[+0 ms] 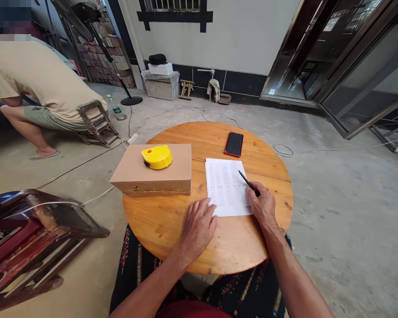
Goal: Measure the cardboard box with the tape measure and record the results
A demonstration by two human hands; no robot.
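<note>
A printed sheet of paper [226, 185] lies on the round wooden table [172, 229] in front of me. My right hand [262, 205] rests on the sheet's lower right corner, closed around a black pen [247, 182] that points up and left over the print. My left hand [199, 225] lies flat on the table, fingers spread, its fingertips touching the sheet's lower left corner. To the left sits a cardboard box [154, 174] with a yellow tape measure [157, 157] on top. A phone in a red case [234, 144] lies face up beyond the sheet.
Another person in a beige shirt [43, 84] bends over on a wooden stool [97, 121] at the far left. Dark red wooden furniture [29, 238] stands at my left. Cables [281, 150] run across the concrete floor. Boxes [162, 81] sit by the far wall; glass doors stand at the right.
</note>
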